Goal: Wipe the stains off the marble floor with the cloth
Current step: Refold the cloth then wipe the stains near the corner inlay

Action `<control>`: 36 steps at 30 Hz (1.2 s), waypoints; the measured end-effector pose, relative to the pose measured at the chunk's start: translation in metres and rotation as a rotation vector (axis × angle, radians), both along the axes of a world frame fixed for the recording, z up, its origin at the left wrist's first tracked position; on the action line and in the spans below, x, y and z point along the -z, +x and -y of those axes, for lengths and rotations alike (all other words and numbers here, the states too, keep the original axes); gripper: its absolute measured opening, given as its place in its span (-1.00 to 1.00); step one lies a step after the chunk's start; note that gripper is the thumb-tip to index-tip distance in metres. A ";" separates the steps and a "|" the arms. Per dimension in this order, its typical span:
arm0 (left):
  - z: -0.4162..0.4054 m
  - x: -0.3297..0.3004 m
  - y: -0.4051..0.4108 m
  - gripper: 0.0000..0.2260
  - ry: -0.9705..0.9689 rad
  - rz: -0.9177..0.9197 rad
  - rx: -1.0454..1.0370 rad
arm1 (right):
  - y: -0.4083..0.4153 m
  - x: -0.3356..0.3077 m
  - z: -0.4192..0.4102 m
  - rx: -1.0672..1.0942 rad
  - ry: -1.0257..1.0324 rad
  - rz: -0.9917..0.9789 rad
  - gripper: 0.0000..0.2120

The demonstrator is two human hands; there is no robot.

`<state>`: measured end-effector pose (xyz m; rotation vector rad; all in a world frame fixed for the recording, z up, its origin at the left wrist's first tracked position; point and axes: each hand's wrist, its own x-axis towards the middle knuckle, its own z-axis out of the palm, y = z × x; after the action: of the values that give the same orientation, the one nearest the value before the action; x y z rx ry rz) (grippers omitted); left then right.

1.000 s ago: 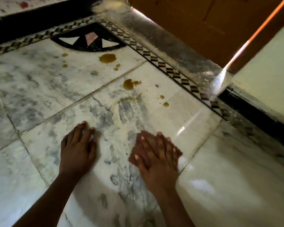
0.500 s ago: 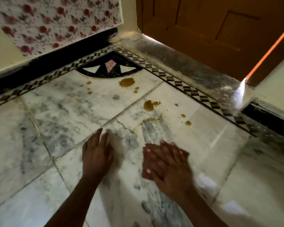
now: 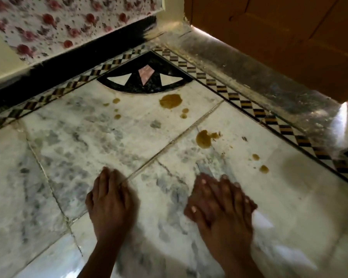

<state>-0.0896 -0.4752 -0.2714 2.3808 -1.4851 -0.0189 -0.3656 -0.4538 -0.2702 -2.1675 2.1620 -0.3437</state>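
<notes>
Left hand [image 3: 111,205] lies flat, fingers spread, on the floor [image 3: 72,141]; right hand [image 3: 219,203] presses flat, cloth beneath not discernible; brown stains [image 3: 170,100] lie beyond.

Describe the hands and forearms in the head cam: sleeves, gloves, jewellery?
Both are bare. The left hand and right hand wear no gloves, and no rings show on the fingers, though motion blur softens them. No watch or bangle appears at either wrist. The forearms run bare to the bottom edge of the frame, with no sleeve in view. Pale fingernails show on the right hand.
</notes>
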 end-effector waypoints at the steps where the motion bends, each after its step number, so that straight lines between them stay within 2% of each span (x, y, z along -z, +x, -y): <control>1: 0.000 0.003 -0.001 -0.47 0.003 0.000 0.003 | -0.004 0.004 0.019 0.114 0.026 -0.011 -0.31; 3: 0.001 0.004 0.001 -0.46 0.000 -0.006 -0.003 | 0.013 0.011 0.072 0.288 0.046 0.024 -0.29; 4: 0.003 0.006 0.001 -0.46 -0.008 -0.013 -0.004 | 0.029 0.012 0.100 0.310 0.063 0.055 -0.29; 7: 0.004 0.005 0.002 -0.45 -0.021 -0.003 -0.015 | 0.076 0.008 0.127 0.114 0.048 0.045 -0.38; 9: 0.004 0.002 0.001 -0.44 -0.017 -0.018 -0.017 | 0.076 0.000 0.095 -0.096 0.000 0.012 -0.42; 11: 0.005 -0.001 0.001 -0.46 -0.002 -0.019 -0.022 | 0.049 -0.006 0.063 -0.158 0.040 -0.015 -0.38; 14: 0.004 -0.002 0.000 -0.50 0.013 -0.011 -0.031 | 0.018 0.002 0.088 0.096 0.108 -0.021 -0.31; 16: 0.005 -0.001 0.000 -0.50 -0.003 -0.021 -0.034 | 0.034 0.008 0.142 0.271 0.137 0.068 -0.28; 17: 0.006 0.000 0.001 -0.50 -0.011 -0.030 -0.035 | 0.050 0.009 0.167 0.292 0.155 0.102 -0.28; 20: 0.006 0.001 0.002 -0.50 -0.002 -0.015 -0.055 | 0.095 0.003 0.182 0.080 0.134 0.066 -0.34; 22: 0.007 -0.004 0.001 -0.50 0.005 -0.012 -0.045 | 0.093 -0.003 0.144 -0.127 0.077 0.006 -0.37; 24: 0.007 -0.007 0.000 -0.50 0.014 -0.014 -0.044 | 0.064 -0.005 0.107 -0.175 0.077 -0.006 -0.38; 27: 0.008 -0.010 -0.001 -0.52 0.032 -0.022 -0.053 | 0.034 0.000 0.115 0.128 0.145 0.000 -0.33; 29: 0.008 -0.009 0.000 -0.51 0.038 -0.024 -0.053 | 0.055 0.000 0.152 0.299 0.191 0.067 -0.33; 30: 0.009 -0.009 0.001 -0.51 0.034 -0.024 -0.052 | 0.073 0.000 0.172 0.305 0.227 0.113 -0.33; 33: 0.008 -0.007 0.001 -0.48 0.020 -0.018 -0.054 | 0.115 -0.001 0.194 0.082 0.199 0.087 -0.34; 36: 0.008 -0.009 0.002 -0.49 0.023 -0.009 -0.054 | 0.106 -0.007 0.145 -0.253 0.059 0.000 -0.40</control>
<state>-0.0881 -0.4831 -0.2623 2.4344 -1.4235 -0.0336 -0.2596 -0.5986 -0.2635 -2.3686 1.8419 -0.2596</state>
